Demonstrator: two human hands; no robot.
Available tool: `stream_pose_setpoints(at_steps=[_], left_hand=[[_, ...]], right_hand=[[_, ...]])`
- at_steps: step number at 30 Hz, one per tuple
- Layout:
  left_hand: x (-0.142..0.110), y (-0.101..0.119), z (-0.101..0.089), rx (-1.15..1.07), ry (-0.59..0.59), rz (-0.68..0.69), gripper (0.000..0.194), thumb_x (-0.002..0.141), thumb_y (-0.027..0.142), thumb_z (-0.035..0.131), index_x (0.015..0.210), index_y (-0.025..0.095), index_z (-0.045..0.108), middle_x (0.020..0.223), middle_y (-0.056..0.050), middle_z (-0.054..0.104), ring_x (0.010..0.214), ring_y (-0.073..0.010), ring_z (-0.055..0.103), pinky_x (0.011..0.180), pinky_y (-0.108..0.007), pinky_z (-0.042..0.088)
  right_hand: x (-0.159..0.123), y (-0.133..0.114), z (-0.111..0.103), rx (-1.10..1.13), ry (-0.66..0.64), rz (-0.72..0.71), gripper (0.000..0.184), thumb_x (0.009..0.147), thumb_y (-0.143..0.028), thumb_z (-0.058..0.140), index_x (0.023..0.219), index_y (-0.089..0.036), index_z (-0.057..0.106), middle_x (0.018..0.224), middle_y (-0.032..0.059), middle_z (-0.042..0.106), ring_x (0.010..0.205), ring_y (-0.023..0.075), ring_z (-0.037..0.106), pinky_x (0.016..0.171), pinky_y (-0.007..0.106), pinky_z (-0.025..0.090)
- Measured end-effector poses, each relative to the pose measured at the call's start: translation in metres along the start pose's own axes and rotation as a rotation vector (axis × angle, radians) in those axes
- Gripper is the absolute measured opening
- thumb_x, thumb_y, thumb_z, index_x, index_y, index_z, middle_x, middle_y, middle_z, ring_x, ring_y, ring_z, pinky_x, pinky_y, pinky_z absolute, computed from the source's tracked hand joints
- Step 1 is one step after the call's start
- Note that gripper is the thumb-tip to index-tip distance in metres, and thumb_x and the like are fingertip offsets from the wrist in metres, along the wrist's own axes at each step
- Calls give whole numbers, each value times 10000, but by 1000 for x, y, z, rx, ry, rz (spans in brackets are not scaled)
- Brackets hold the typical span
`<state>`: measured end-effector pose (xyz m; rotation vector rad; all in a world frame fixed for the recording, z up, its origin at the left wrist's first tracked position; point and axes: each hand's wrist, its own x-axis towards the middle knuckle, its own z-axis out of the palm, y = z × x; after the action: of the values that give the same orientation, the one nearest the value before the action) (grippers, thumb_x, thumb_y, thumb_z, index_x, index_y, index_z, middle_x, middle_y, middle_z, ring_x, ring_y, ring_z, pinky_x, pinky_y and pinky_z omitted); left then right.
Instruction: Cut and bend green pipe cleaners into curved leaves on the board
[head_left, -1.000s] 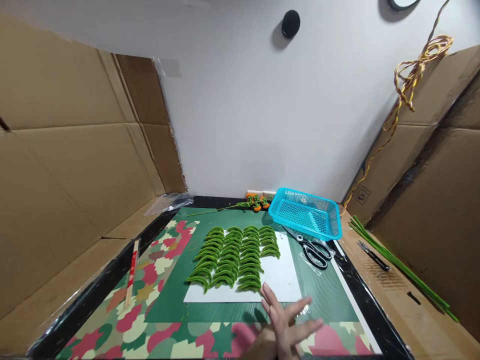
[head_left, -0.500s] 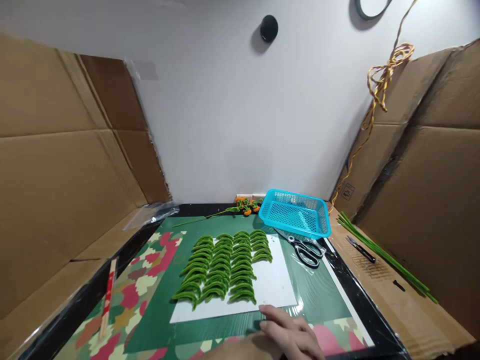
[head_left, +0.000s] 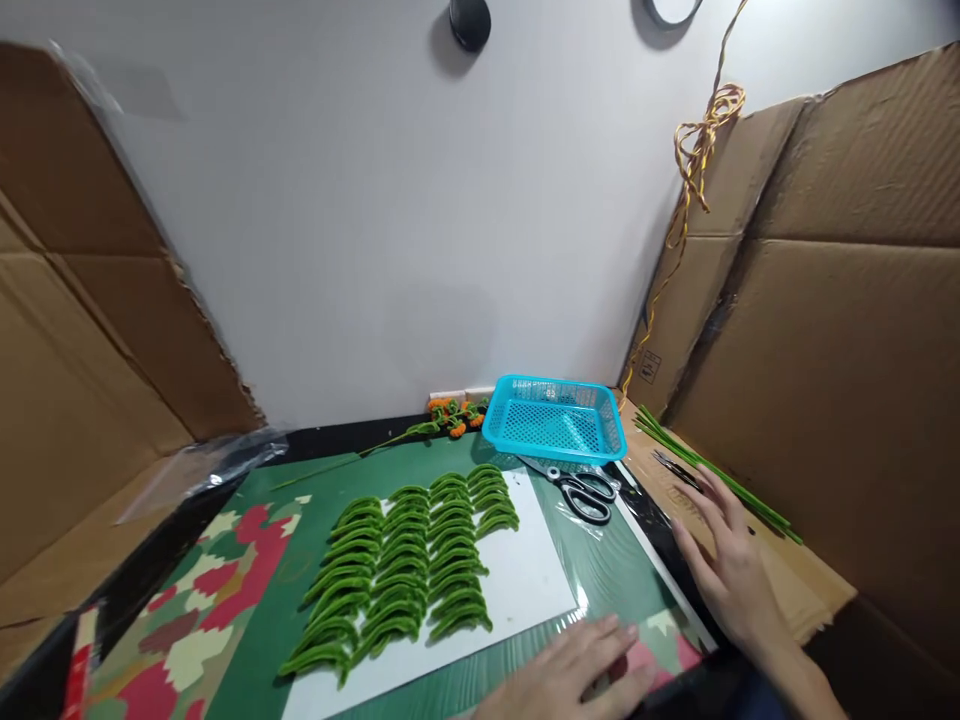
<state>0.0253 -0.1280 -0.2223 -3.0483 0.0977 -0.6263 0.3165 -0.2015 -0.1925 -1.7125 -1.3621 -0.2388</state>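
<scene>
My right hand (head_left: 727,565) reaches over the cardboard at the right, thumb and fingers apart. Its fingertips are near the small black snips (head_left: 674,466) and a bundle of long green stems (head_left: 761,508); no hold on either shows. At the bottom edge, my left hand (head_left: 574,665) has its fingers stretched out and bent slightly, with a gap above the thumb and nothing visible in it. Beyond it, several curved fuzzy green pieces (head_left: 397,570) lie in columns on a white sheet (head_left: 529,580). Black-handled scissors (head_left: 585,497) rest right of the sheet.
A blue plastic basket (head_left: 491,440) stands at the back beside an orange-flowered stem (head_left: 452,415). Cardboard walls (head_left: 847,280) rise at both sides. Twisted yellow cord (head_left: 701,150) hangs at the right. A red-wrapped stick (head_left: 79,665) lies at the left front.
My view has turned to the right. My right hand has come into view and is reaching out toward the snips and stems. My left hand stays low at the front edge.
</scene>
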Motion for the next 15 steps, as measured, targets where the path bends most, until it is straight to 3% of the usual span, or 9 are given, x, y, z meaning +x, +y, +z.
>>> stream_pose_setpoints(at_steps=[2,4,6,8,11,13,15], left_hand=[[-2,4,7,138,91,71,482,1094,259,510,1574,217,486,1560,-71,601,1433,-233,569,1163,-364,512],[-2,6,14,235,208,90,425,1082,263,547,1507,245,562,1494,-46,658,1357,-200,625,1162,-350,499],[-2,7,20,275,270,92,388,1076,271,566,1462,265,602,1459,-35,682,1322,-181,642,1160,-343,485],[-1,7,24,282,282,90,361,1079,279,559,1435,267,621,1446,-37,690,1322,-180,637,1148,-354,485],[-1,7,26,286,299,87,347,1084,261,536,1419,261,628,1408,-40,711,1303,-185,642,1106,-375,503],[-1,8,27,283,307,94,348,1086,251,525,1419,260,626,1391,-34,719,1281,-185,651,1085,-377,510],[-2,8,28,278,296,99,355,1087,249,526,1430,257,614,1389,-33,717,1276,-187,654,1083,-378,507]], right_hand=[[29,16,2,-93,-114,35,402,1042,-455,500,1263,-206,726,1557,165,548,1451,353,536,1217,551,438],[59,28,7,-257,-258,152,439,1062,-413,437,1285,-173,729,1562,172,555,1441,310,555,1218,468,436],[85,36,11,-355,-308,208,412,1061,-362,448,1245,-152,751,1538,184,585,1398,299,598,1185,417,455],[105,39,16,-454,-344,259,359,1053,-321,485,1190,-155,771,1468,194,643,1351,311,635,1116,397,494],[124,40,24,-619,-381,364,259,1039,-241,546,1132,-162,774,1189,197,761,1182,329,721,965,398,551],[133,40,30,-707,-403,413,231,1048,-271,602,1213,-169,728,1194,162,745,1131,300,723,933,412,579],[139,41,36,-768,-437,436,315,1041,-345,662,1311,-182,667,1304,125,692,1130,267,704,943,447,604]])
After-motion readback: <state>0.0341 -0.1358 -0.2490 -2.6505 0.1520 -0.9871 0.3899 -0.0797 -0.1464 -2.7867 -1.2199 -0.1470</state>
